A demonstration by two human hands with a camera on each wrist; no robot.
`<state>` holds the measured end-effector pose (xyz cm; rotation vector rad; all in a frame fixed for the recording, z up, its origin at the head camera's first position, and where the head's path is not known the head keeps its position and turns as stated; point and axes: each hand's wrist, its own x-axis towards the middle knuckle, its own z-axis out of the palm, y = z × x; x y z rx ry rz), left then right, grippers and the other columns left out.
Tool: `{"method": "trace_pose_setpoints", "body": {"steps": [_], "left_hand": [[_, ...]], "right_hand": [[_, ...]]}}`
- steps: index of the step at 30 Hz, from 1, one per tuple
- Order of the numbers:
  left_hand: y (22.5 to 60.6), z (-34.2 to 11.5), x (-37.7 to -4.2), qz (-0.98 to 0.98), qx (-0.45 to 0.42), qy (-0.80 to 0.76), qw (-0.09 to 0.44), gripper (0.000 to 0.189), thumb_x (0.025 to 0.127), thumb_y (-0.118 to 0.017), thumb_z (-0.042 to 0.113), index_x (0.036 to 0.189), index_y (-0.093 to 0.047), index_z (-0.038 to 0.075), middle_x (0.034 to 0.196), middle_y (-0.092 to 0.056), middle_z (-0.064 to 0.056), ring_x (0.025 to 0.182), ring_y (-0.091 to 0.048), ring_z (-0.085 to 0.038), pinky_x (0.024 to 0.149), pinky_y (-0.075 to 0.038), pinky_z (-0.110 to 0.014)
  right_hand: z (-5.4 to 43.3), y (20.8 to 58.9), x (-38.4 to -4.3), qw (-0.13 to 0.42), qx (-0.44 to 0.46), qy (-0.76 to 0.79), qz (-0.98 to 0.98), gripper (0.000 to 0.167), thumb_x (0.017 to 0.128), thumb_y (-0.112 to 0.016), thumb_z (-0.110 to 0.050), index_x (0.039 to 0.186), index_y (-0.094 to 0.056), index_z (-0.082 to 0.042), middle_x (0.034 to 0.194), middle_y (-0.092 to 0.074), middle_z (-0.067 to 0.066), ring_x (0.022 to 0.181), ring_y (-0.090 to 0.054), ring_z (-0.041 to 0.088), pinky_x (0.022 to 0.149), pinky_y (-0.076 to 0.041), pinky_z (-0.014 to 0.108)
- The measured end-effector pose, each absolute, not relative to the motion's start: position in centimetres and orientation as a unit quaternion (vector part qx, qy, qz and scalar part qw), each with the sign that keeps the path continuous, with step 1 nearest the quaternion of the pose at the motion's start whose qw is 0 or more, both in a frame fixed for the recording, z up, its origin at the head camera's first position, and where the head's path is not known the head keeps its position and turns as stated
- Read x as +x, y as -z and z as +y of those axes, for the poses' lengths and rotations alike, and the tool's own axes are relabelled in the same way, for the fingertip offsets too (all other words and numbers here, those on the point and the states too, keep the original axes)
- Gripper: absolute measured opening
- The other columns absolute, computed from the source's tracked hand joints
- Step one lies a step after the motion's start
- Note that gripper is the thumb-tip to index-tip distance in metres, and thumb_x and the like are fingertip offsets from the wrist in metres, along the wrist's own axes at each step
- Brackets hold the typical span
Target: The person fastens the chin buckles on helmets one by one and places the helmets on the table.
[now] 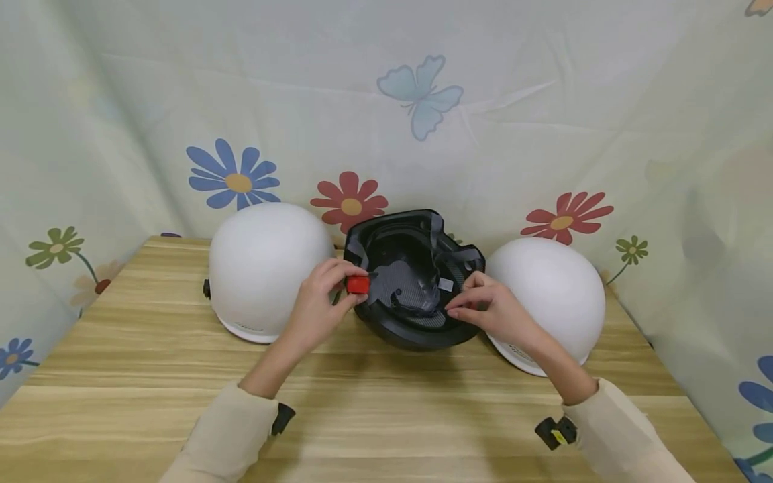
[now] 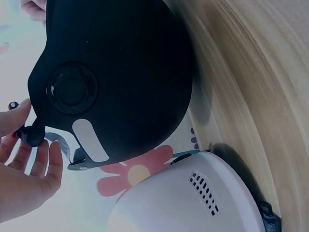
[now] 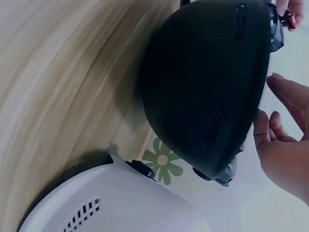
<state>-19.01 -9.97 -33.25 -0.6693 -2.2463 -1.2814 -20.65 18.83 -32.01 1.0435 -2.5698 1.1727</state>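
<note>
A black helmet lies upside down on the wooden table, its lining and grey straps facing up. At its left rim, my left hand pinches a red buckle between thumb and fingers. In the left wrist view the buckle's dark side shows, with a grey strap running from it. My right hand is at the helmet's right rim, fingers loosely bent. In the right wrist view a gap shows between the thumb and fingers of the right hand, beside the rim, with nothing visible in it.
One white helmet stands dome up close on the left, another white helmet on the right. Behind the wooden table hangs a curtain printed with flowers and a butterfly.
</note>
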Motion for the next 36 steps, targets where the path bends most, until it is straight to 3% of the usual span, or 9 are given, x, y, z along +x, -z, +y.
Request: {"method": "trace_pose_setpoints", "body": {"steps": [7,13,19,21,28,36], "left_hand": [[33.6,-9.9,-19.0,-0.820,-0.252,0.471,0.206,0.029,0.073,-0.075,0.004,0.100,-0.063,0.004,0.102,-0.057,-0.007,0.090,-0.052,-0.019,0.073,-0.050,-0.038],[33.9,-9.7,-18.6,-0.828,-0.259,0.467,0.170,0.029,0.074,-0.074,0.004,0.101,-0.061,0.005,0.103,-0.057,-0.007,0.091,-0.053,-0.019,0.077,-0.050,-0.035],[34.2,-9.7,-18.2,-0.827,-0.259,0.475,0.151,0.028,0.076,-0.073,0.003,0.100,-0.061,0.005,0.103,-0.058,-0.008,0.091,-0.054,-0.021,0.080,-0.049,-0.039],[34.3,-9.7,-18.1,-0.824,-0.256,0.484,0.143,0.028,0.076,-0.073,0.002,0.101,-0.061,0.005,0.103,-0.057,-0.007,0.091,-0.054,-0.020,0.079,-0.050,-0.038],[34.8,-9.8,-17.8,-0.813,-0.249,0.509,0.131,0.028,0.076,-0.071,-0.001,0.102,-0.060,0.005,0.103,-0.056,-0.008,0.095,-0.054,-0.021,0.080,-0.050,-0.036],[35.3,-9.6,-17.8,-0.816,-0.258,0.496,0.146,0.029,0.075,-0.071,-0.003,0.101,-0.060,0.004,0.104,-0.056,-0.008,0.096,-0.055,-0.021,0.081,-0.050,-0.032]], "right_hand": [[18.5,32.5,-21.3,0.010,0.314,-0.392,-0.864,0.018,0.080,-0.069,-0.006,0.097,-0.068,-0.002,0.090,-0.056,0.006,0.073,-0.054,0.012,0.064,-0.046,0.024],[18.1,33.0,-21.6,-0.041,0.294,-0.382,-0.875,0.023,0.083,-0.067,-0.011,0.105,-0.064,-0.003,0.081,-0.060,0.003,0.068,-0.058,0.013,0.063,-0.048,0.026],[17.6,34.3,-21.3,-0.130,0.277,-0.415,-0.856,0.032,0.086,-0.063,-0.006,0.115,-0.056,0.004,0.080,-0.062,0.016,0.065,-0.062,0.017,0.063,-0.052,0.029],[17.3,35.0,-21.3,-0.136,0.286,-0.422,-0.850,0.034,0.086,-0.062,-0.004,0.117,-0.054,0.006,0.080,-0.062,0.020,0.063,-0.062,0.018,0.060,-0.052,0.029],[16.0,36.5,-21.4,-0.106,0.293,-0.430,-0.847,0.038,0.085,-0.062,-0.002,0.121,-0.052,0.005,0.109,-0.054,0.024,0.072,-0.063,0.020,0.063,-0.051,0.027],[15.6,37.5,-22.0,-0.092,0.271,-0.408,-0.867,0.043,0.085,-0.062,-0.001,0.125,-0.049,0.004,0.087,-0.065,0.010,0.076,-0.063,0.017,0.066,-0.049,0.027]]}}
